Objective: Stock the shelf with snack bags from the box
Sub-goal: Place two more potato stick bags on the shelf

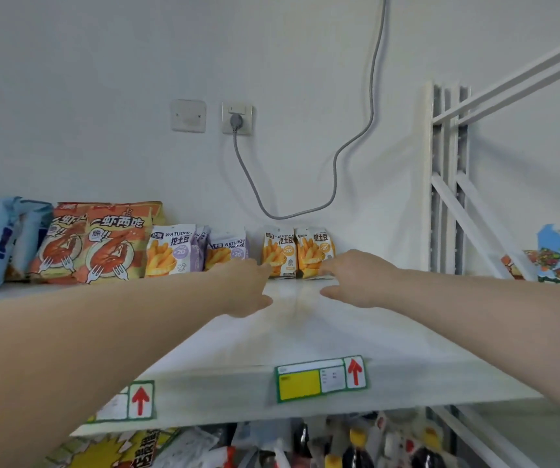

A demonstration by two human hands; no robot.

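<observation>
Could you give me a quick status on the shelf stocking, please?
Both open: left hand and right hand, at the orange fry bags. Bags upright, side by side, at the back of the shelf. Nothing between hands and bags.

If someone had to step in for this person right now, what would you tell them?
Left hand: open, fingertips at the left orange fries bag.
Right hand: open, fingers against the right orange fries bag.
Both bags stand at the back of the shelf, right of the purple fries bags and shrimp bags.
Done: these bags placed.
Left: more bags; the box is out of view.
</observation>
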